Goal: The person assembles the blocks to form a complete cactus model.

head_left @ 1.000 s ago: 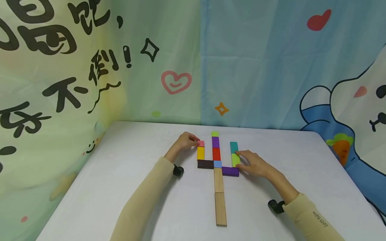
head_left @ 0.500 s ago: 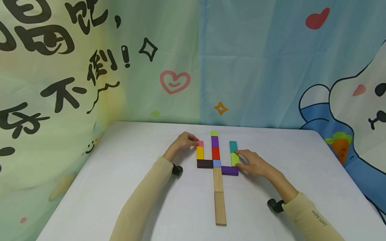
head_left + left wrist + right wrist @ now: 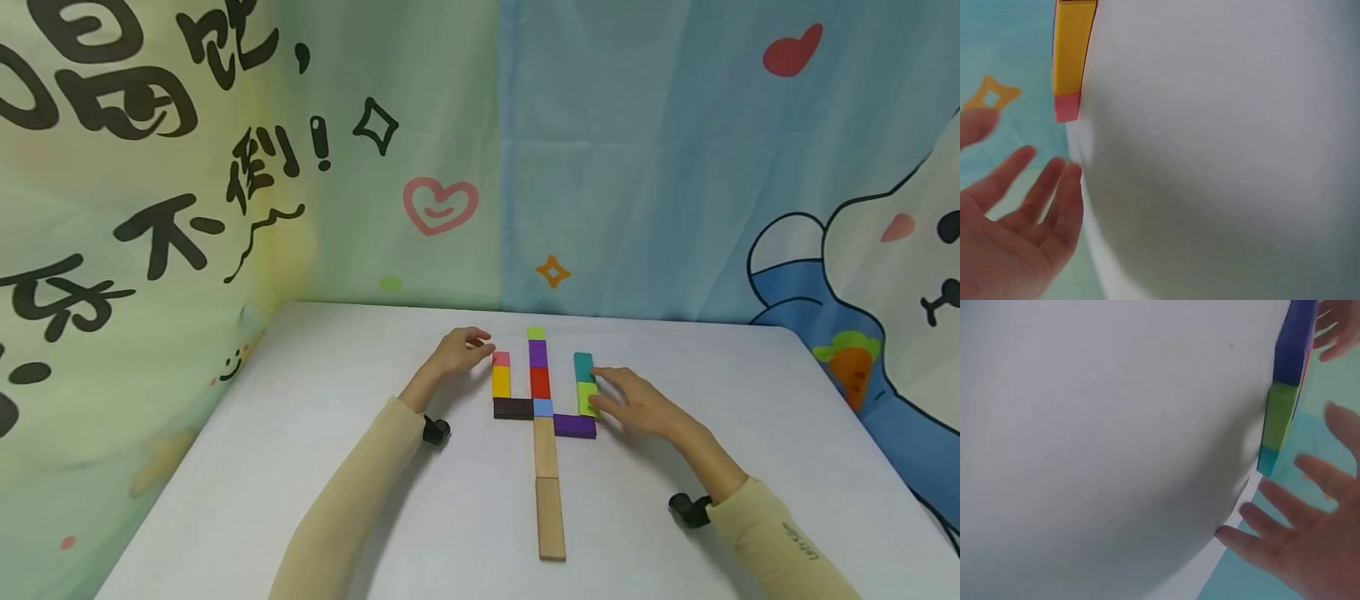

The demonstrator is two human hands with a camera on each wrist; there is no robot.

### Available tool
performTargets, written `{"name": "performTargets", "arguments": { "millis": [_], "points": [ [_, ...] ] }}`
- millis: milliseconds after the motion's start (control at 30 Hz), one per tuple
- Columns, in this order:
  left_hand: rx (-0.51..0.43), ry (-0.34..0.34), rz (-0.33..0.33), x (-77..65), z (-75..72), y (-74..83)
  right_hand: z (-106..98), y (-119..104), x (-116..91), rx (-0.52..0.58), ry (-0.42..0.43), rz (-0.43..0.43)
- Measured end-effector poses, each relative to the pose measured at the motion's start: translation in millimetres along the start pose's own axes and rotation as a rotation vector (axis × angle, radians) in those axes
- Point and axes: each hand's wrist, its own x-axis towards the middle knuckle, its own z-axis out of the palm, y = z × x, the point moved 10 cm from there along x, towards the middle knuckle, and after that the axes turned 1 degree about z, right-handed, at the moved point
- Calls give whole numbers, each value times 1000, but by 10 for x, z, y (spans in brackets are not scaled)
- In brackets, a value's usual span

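Note:
Coloured wooden blocks lie on the white table in a fork-like figure. Its left prong joins a pink block (image 3: 501, 358), a yellow block (image 3: 501, 382) and a dark brown block (image 3: 513, 408). My left hand (image 3: 459, 351) is just left of the pink block, fingers loosely spread and holding nothing; the left wrist view shows a gap to the pink block (image 3: 1067, 107). On the right prong, a teal block (image 3: 583, 367) meets a lime green block (image 3: 587, 398) above a purple block (image 3: 574, 426). My right hand (image 3: 637, 402) hovers beside these with spread fingers, holding nothing.
The middle column has a small green block (image 3: 536, 332), a purple block (image 3: 537, 353), a red block (image 3: 540, 383) and a blue block (image 3: 543, 407). Two plain wooden blocks (image 3: 550, 517) form the stem. A printed curtain (image 3: 637, 183) hangs behind the white table (image 3: 315, 367).
My left fingers have come off the pink block and opened. The right fingers have lifted away from the lime green block. The blocks keep their arrangement.

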Motion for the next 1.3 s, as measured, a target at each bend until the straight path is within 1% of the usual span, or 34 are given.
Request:
{"name": "performTargets", "arguments": {
  "millis": [67,133,200,267,333,467,600,700,800,1000,1067,1133,1200,1233,1300],
  "points": [
    [72,43,90,-70,-52,101,-73,10,-4,-24,58,13],
    [159,85,178,-158,-99,217,-151,-4,-7,-82,117,20],
    [251,123,239,-241,-150,324,-219,-41,-2,-147,155,17],
    [310,148,269,-300,-182,397,-252,-89,14,-191,168,8],
    [338,154,273,-327,-183,425,-235,-119,36,-211,155,-12],
    [328,128,245,-349,-119,382,-72,-122,63,-225,88,-54],
    [325,109,224,-377,-81,354,50,-91,41,-188,38,-64],
    [322,114,228,-395,-85,369,57,-97,24,-171,41,-71],
    [324,117,238,-402,-84,377,44,-122,21,-180,51,-86],
    [329,90,236,-390,-30,350,45,-125,24,-181,47,-90],
    [329,91,243,-396,-25,369,49,-122,28,-183,50,-91],
    [359,98,275,-427,-4,444,50,-127,32,-188,54,-98],
    [431,88,322,-496,80,597,50,-127,37,-190,55,-109],
    [472,71,362,-547,162,704,48,-129,37,-193,54,-115],
    [567,11,460,-682,402,956,31,-137,32,-192,58,-131]
  ]
}}
